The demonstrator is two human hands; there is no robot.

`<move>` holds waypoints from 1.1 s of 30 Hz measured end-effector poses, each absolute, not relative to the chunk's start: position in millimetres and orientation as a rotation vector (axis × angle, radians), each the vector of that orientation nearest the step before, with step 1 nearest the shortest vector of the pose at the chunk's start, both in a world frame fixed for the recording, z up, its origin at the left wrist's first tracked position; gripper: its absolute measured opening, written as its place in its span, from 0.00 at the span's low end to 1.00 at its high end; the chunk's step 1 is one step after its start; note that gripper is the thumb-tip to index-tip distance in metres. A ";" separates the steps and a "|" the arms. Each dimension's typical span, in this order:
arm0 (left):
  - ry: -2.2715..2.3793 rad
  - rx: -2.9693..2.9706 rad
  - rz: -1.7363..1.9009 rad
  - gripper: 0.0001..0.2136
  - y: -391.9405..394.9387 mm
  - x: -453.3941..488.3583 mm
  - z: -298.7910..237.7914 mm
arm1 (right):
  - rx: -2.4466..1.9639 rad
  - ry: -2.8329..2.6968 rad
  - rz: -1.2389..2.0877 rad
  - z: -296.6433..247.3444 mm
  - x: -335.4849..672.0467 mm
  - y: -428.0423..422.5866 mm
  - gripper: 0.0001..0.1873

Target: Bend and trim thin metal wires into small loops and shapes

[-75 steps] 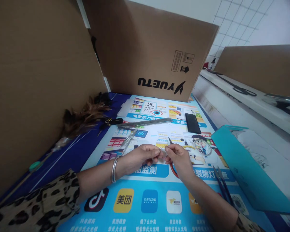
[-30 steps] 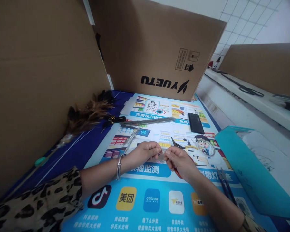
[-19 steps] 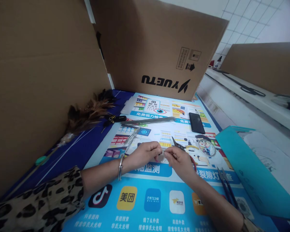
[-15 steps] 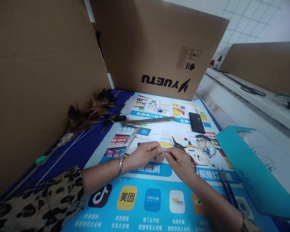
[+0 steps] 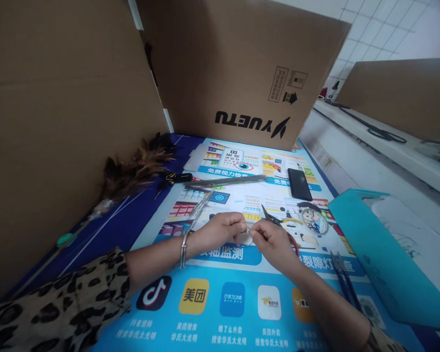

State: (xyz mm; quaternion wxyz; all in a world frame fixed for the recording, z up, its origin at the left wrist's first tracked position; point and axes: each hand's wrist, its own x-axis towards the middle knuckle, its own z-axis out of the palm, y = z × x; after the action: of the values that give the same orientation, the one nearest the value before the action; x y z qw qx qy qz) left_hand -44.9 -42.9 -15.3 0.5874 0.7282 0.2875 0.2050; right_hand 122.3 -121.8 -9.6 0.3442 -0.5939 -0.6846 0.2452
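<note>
My left hand (image 5: 223, 231) and my right hand (image 5: 273, 240) meet over the printed sheet, thumbs and forefingers pinched. Between the fingertips runs a short, thin piece of wire (image 5: 248, 228), mostly hidden by the fingers. Just behind my right hand lie pliers (image 5: 273, 217) with yellow and red handles, partly covered by it. Beyond my left hand are a small bunch of thin wires (image 5: 201, 204) and a longer bundle of metal wires (image 5: 227, 182).
A round clear dish (image 5: 314, 222) and a black phone (image 5: 299, 184) lie to the right. Dark-handled tweezers (image 5: 346, 281) rest near a teal box (image 5: 388, 264). Brown feathers (image 5: 135, 168) and a black-handled tool (image 5: 181, 178) are at left. Cardboard (image 5: 242, 73) stands behind.
Both hands stay nearly in place, still pinched together. The fingertips are slightly further apart, showing a little more of the thin piece. The view has shifted slightly.
</note>
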 end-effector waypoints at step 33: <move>0.645 1.917 0.482 0.12 -42.2 -42.2 -16.1 | -1.555 -1.805 0.468 -14.7 123.8 -121.1 0.07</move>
State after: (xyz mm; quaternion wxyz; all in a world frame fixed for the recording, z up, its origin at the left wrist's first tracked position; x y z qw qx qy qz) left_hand -42.2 -42.2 -16.1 0.5064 0.7951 0.2673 0.1998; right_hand 123.8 -121.1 -14.7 0.3491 -0.6002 -0.6966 0.1805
